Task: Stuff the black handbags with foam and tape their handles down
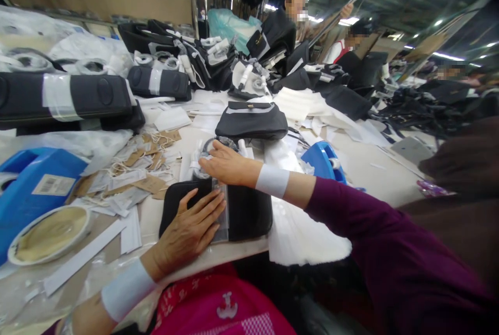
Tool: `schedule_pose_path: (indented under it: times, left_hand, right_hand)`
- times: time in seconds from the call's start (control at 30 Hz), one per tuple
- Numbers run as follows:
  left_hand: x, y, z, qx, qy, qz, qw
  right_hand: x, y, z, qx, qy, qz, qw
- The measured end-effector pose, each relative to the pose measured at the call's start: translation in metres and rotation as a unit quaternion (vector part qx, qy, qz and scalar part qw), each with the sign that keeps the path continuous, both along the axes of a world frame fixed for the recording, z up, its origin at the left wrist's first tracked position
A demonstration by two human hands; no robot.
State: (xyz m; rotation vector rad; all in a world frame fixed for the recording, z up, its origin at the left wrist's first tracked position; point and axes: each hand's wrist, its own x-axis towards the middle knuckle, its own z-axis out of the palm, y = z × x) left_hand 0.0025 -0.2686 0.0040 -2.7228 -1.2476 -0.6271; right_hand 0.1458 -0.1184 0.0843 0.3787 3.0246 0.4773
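In a big workshop hall with bright lamps overhead, people [275, 23] stand or sit beyond a pale, cluttered table [384, 171]. A flat black rectangular bag [251, 215] with rounded corners lies at the table's near edge, a clear plastic strip [222, 226] running across its middle. The left hand [191, 231] rests palm down on the bag, its grip open, fingers spread and touching the strip, with nothing held. The right hand [228, 164] is at the bag's far edge, over grey and white wrapped handle parts [199, 170]; its fingers hide the underside, so whether its grip is closed on anything cannot be told. Just beyond stands a dark grey handbag [251, 123] with a flap. To the left are paper tags with strings [134, 182], a blue plastic dispenser [23, 197] and a round white tub of yellowish material [50, 235]. To the right are a second blue dispenser [317, 161] and a soft white sheet [307, 239], which hangs over the near edge
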Motion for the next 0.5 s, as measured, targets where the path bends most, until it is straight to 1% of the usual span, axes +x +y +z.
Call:
schedule_pose_path:
  times: [0.07, 0.13, 0.2, 0.23, 0.27, 0.33, 0.4, 0.43, 0.47, 0.5]
  left_hand:
    - [0.002, 0.0, 0.003, 0.013, 0.003, 0.003, 1.0]
    - [0.004, 0.0, 0.006, 0.03, 0.008, 0.002, 1.0]
    - [0.004, 0.001, 0.007, 0.048, 0.013, -0.005, 0.999]
    - [0.004, 0.002, 0.007, 0.058, 0.013, -0.007, 0.998]
    - [0.003, 0.002, 0.006, 0.066, 0.012, -0.009, 0.998]
    - [0.002, 0.004, 0.001, 0.081, 0.007, -0.012, 0.997]
    - [0.001, 0.007, -0.007, 0.091, 0.003, -0.022, 0.996]
    - [0.001, 0.008, -0.011, 0.092, -0.005, -0.027, 0.995]
    - [0.001, 0.01, -0.016, 0.09, -0.03, -0.023, 0.995]
    - [0.001, 0.011, -0.02, 0.088, -0.059, -0.013, 0.994]
  right_hand:
    - [-0.003, 0.017, -0.003, -0.016, 0.003, -0.013, 1.0]
    - [-0.004, 0.033, -0.001, -0.02, 0.017, -0.026, 0.999]
    - [0.003, 0.04, 0.007, -0.005, 0.089, -0.076, 0.993]
    - [0.012, 0.038, 0.012, 0.0, 0.146, -0.113, 0.983]
    - [0.025, 0.034, 0.016, -0.004, 0.211, -0.151, 0.966]
    - [0.064, 0.019, 0.022, -0.035, 0.343, -0.216, 0.914]
    - [0.119, -0.001, 0.022, -0.072, 0.447, -0.276, 0.848]
    - [0.15, -0.011, 0.021, -0.086, 0.488, -0.322, 0.807]
    - [0.183, -0.021, 0.019, -0.094, 0.52, -0.381, 0.759]
    - [0.215, -0.03, 0.017, -0.101, 0.543, -0.452, 0.701]
